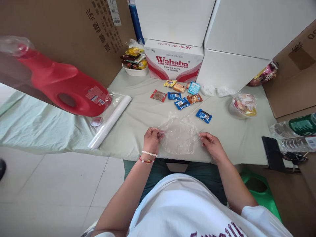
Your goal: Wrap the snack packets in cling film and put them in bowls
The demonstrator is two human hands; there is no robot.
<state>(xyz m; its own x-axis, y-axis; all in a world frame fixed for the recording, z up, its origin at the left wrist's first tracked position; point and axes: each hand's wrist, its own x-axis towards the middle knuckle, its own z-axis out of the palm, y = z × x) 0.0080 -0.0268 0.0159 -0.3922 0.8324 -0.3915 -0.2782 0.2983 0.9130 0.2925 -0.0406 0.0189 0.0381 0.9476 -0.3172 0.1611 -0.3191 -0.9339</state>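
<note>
A clear plastic bag is stretched flat above the near part of the cloth-covered table. My left hand pinches its left edge, and my right hand pinches the right edge. Just beyond the bag lie several small wrapped snacks: a blue packet nearest my right hand, two more blue packets farther in, a brown packet, a red-brown packet, a light blue packet and a yellow packet. Nothing shows inside the bag.
Left stands a large red jug, near a white plastic roll. Snack-filled bowls sit at back left and right. Behind are a Wahaha carton and white boxes. Plastic bottles and a black phone lie far right.
</note>
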